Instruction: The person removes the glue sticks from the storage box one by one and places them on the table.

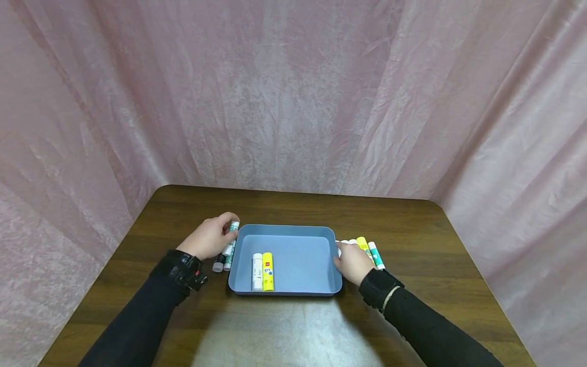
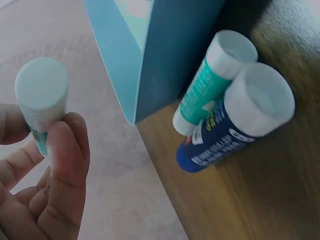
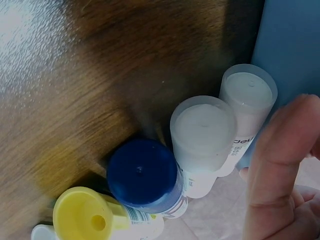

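Observation:
My left hand (image 1: 212, 237) pinches a white-and-green glue stick (image 2: 42, 87) above the table, by the tray's left side. Below it, a green glue stick (image 2: 212, 82) and a navy glue stick (image 2: 232, 122) lie side by side against the blue tray (image 1: 302, 290). Inside the tray, at its left, are a white glue stick (image 1: 257, 272) and a yellow glue stick (image 1: 268, 272). My right hand (image 1: 355, 262) is at the tray's right wall, fingers bent beside a white glue stick (image 3: 245, 100); whether they grip it is hidden.
Beside the right hand runs a row: another white glue stick (image 3: 202, 132), a blue-capped one (image 3: 145, 175), a yellow one (image 1: 364, 247) and a green one (image 1: 376, 255). The wooden table (image 1: 293, 331) has pink curtains (image 1: 293, 102) behind and at both sides.

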`<action>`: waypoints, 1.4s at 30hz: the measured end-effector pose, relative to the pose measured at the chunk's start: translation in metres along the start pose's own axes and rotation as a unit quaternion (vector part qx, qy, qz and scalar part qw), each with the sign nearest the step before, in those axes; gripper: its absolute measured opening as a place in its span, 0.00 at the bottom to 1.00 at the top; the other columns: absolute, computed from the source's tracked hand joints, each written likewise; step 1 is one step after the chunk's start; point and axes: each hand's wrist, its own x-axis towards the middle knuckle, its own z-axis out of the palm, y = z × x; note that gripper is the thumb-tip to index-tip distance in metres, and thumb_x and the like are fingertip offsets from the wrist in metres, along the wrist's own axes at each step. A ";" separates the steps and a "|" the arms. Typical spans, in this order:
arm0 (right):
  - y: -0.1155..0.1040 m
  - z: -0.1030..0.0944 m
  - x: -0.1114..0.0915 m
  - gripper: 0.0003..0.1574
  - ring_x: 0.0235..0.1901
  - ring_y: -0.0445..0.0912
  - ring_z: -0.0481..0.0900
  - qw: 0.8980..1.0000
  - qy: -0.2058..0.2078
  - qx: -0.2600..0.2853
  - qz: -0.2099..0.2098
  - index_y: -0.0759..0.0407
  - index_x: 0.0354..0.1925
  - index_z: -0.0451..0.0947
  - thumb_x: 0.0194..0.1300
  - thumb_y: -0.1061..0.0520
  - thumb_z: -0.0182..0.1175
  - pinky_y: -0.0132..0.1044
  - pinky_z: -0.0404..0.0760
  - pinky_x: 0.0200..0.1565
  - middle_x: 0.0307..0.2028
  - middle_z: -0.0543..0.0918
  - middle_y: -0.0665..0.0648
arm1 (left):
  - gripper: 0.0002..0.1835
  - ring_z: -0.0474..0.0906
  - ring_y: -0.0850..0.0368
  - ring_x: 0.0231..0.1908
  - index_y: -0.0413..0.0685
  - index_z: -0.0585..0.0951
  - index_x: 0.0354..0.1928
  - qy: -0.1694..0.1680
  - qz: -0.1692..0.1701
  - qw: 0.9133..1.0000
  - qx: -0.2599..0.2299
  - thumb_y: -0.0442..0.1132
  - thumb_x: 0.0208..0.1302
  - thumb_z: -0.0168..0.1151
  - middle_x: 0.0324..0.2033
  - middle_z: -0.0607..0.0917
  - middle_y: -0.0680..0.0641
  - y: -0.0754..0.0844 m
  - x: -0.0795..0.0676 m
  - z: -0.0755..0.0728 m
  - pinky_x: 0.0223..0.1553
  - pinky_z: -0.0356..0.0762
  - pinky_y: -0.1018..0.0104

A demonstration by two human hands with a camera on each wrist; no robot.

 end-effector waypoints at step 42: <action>0.001 0.002 0.000 0.27 0.20 0.43 0.75 1.000 0.007 -0.004 -0.010 0.71 0.61 0.78 0.67 0.61 0.64 0.34 0.72 0.24 0.29 0.84 0.57 | 0.22 0.81 0.45 0.48 0.43 0.68 0.68 -0.069 -0.115 0.990 0.033 0.44 0.78 0.52 0.57 0.81 0.31 -0.053 0.005 0.004 0.46 0.79 0.49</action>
